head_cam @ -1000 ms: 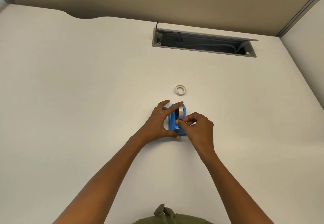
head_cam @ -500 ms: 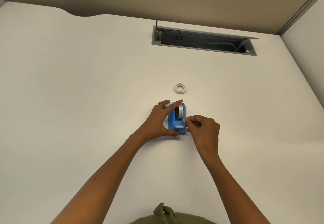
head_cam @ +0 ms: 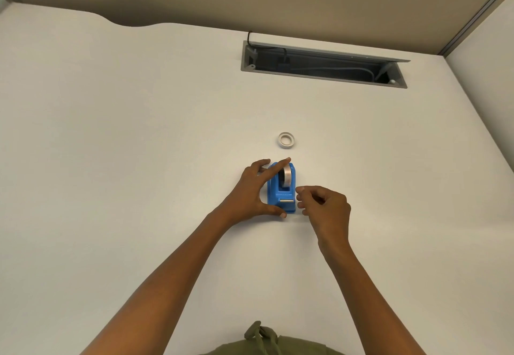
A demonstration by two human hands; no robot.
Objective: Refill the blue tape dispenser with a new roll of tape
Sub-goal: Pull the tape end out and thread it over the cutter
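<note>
The new roll (head_cam: 287,178) already sits in the blue tape dispenser (head_cam: 282,190) on the table (head_cam: 139,160), so the job looks nearly done (maybe only the tape end is left). The left hand (head_cam: 250,192) wraps its grip around the dispenser. The right hand (head_cam: 324,206) hangs just beside it, fingers loosely curled, holding nothing. An empty ring (head_cam: 286,140) lies behind.

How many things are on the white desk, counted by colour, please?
Blue: 1, the tape dispenser, which the left hand grips
Silvery: 1, the tape roll inside the dispenser
White: 1, the ring lying beyond it
Total: 3
</note>
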